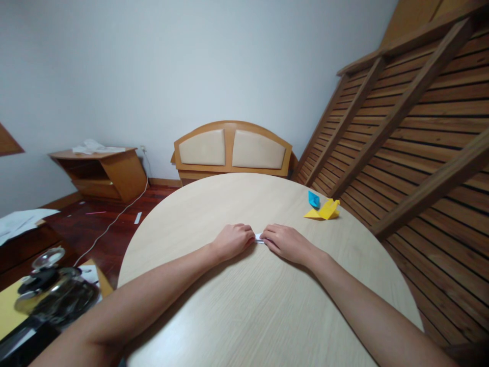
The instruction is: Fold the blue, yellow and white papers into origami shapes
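Note:
A small piece of folded white paper (259, 238) lies on the round wooden table (237, 311), mostly hidden under my fingers. My left hand (235, 240) is closed over its left end, fingers curled down against the tabletop. From the other side my right hand (284, 242) grips the right end with its fingers pressed together. Only a narrow white strip shows between the two hands. Beyond my right hand, near the table's far right edge, stand a yellow origami bird (326, 210) and a small blue folded paper piece (314, 199).
A slatted wooden frame (397, 137) leans along the right side of the table. Behind the table stands a padded headboard (233, 148). To the left are a low wooden cabinet (122, 176), a white cable (114, 220) on the floor, and a glass teapot (64, 295).

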`<action>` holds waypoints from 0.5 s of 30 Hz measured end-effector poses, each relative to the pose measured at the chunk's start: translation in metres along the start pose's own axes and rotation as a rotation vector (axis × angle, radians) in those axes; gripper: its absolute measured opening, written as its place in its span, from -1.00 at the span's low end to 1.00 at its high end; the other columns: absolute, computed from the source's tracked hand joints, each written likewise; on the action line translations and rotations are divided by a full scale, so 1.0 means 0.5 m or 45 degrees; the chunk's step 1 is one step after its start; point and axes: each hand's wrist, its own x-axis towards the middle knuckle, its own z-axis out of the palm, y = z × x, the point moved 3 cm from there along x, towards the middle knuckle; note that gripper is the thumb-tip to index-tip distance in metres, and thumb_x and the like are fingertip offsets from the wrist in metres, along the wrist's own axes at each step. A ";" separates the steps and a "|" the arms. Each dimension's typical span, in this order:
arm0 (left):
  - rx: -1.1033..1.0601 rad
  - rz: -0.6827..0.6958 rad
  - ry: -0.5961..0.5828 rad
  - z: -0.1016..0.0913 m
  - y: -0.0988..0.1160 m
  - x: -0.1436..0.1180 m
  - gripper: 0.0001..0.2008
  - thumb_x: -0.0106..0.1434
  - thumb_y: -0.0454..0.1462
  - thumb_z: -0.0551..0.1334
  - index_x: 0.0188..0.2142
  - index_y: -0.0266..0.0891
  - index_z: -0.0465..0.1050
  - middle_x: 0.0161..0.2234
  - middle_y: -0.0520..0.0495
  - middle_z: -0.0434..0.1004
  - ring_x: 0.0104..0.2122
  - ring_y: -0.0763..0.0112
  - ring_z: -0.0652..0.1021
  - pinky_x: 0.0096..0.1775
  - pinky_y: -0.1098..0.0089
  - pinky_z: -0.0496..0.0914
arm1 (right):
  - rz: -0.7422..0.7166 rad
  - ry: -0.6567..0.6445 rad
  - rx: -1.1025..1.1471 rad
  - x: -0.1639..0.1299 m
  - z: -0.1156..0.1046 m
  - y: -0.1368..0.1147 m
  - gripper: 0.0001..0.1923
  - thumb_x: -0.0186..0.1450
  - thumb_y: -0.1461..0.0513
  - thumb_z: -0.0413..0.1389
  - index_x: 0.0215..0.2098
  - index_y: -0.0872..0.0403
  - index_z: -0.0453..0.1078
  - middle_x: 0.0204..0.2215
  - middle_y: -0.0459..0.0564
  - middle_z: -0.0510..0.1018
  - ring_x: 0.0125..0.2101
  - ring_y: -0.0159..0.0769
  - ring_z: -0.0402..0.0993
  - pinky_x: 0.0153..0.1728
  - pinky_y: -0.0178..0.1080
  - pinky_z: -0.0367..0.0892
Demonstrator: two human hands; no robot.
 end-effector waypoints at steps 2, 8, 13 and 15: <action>-0.011 -0.018 -0.003 0.000 0.000 0.001 -0.76 0.42 -0.30 0.08 -0.21 -0.25 0.53 -0.23 -0.15 0.57 -0.25 0.28 0.56 -0.22 0.36 0.44 | 0.019 -0.003 -0.008 0.004 0.003 0.000 -0.74 0.45 0.26 -0.04 -0.14 0.10 0.50 -0.20 0.07 0.56 -0.20 -0.24 0.45 -0.15 -0.24 0.29; 0.001 -0.125 -0.085 -0.016 -0.011 -0.006 -0.74 0.40 -0.31 0.06 -0.23 -0.27 0.53 -0.26 -0.17 0.56 -0.27 0.25 0.57 -0.25 0.36 0.45 | 0.070 0.003 -0.054 0.012 0.012 0.005 -0.73 0.48 0.23 -0.06 -0.18 0.11 0.48 -0.22 0.05 0.56 -0.20 -0.24 0.46 -0.16 -0.25 0.29; 0.009 -0.130 -0.162 -0.031 -0.023 -0.017 -0.76 0.38 -0.32 0.06 -0.22 -0.27 0.52 -0.21 -0.19 0.54 -0.22 0.21 0.57 -0.25 0.34 0.45 | 0.091 -0.019 -0.102 0.014 0.014 0.004 -0.72 0.49 0.23 -0.07 -0.20 0.11 0.47 -0.22 0.06 0.56 -0.21 -0.24 0.46 -0.20 -0.25 0.28; -0.008 -0.133 -0.172 -0.031 -0.027 -0.018 -0.77 0.38 -0.32 0.06 -0.21 -0.27 0.51 -0.19 -0.20 0.53 -0.20 0.20 0.56 -0.25 0.33 0.45 | 0.101 -0.031 -0.105 0.014 0.014 0.002 -0.72 0.49 0.22 -0.08 -0.20 0.11 0.46 -0.23 0.06 0.55 -0.22 -0.23 0.46 -0.21 -0.25 0.28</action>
